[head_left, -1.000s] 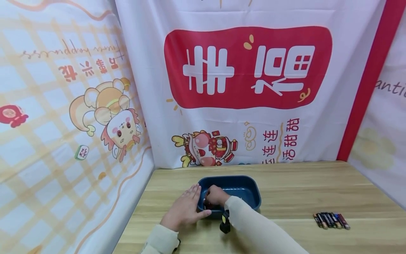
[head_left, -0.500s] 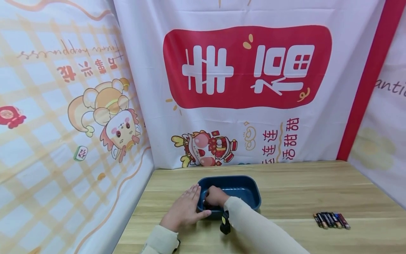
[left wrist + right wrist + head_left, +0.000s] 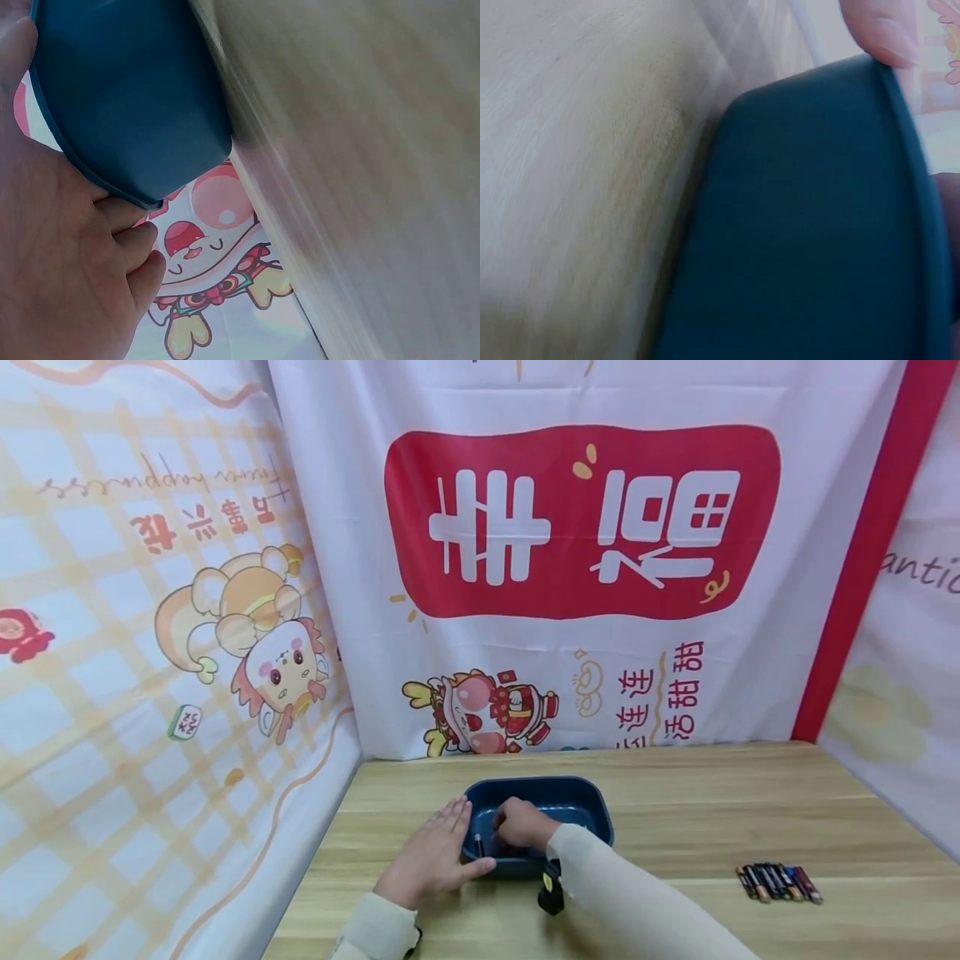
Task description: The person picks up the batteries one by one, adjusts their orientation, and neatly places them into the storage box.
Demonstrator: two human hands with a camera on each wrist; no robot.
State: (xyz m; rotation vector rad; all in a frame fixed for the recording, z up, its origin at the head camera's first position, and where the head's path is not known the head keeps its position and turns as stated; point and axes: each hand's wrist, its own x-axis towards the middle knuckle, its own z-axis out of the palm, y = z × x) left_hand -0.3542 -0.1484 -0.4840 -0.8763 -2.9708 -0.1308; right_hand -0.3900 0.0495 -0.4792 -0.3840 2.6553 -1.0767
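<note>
A dark blue rectangular box (image 3: 596,852) stands on the wooden table. My left hand (image 3: 427,860) rests against its left end, fingers straight along the rim and thumb over the front edge; the left wrist view shows this hand (image 3: 75,247) at the rim too. Inside the box, at its left end, a dark battery (image 3: 479,846) with a silvery end lies by the wall. My right hand (image 3: 522,823) reaches into the box just right of that battery, fingers bent downward. Its fingertips are hidden, so anything between them cannot be seen. The right wrist view mostly shows the box's outer wall (image 3: 802,217).
Several batteries (image 3: 778,882) of mixed colours lie side by side on the table (image 3: 675,918) to the right. Printed white cloth (image 3: 750,685) hangs behind the table, and another patterned cloth (image 3: 187,810) stands along the left side.
My right hand has shifted a little to the right inside the box, and the battery at the left end has come into sight. My left hand stays at the rim.
</note>
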